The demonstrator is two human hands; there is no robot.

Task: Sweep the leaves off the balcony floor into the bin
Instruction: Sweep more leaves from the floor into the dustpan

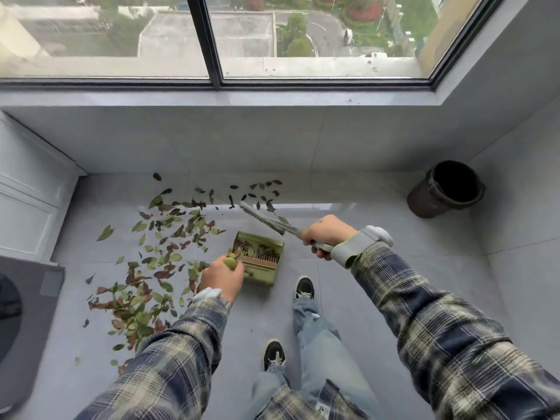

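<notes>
Few leaves (pixel 257 248) sit in the dustpan (pixel 263 268) my left hand (pixel 222 275) grips; most litter the floor (pixel 394 298) left of it, and my right hand (pixel 328 237) clasps the brush (pixel 263 218).

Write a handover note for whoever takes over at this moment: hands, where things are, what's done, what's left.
Left hand: grip curled round the dustpan handle.
Right hand: grip curled round the brush handle. The brush head reaches past the dustpan's far edge.
Leaves: most lie scattered on the floor, left of and beyond the dustpan.
Bin: upright in the far right corner, apart from the leaves. Its inside is too dark to read.
Done: some leaves are in the dustpan.
Left: sweep up the rest and tip the dustpan into the bin.
</notes>
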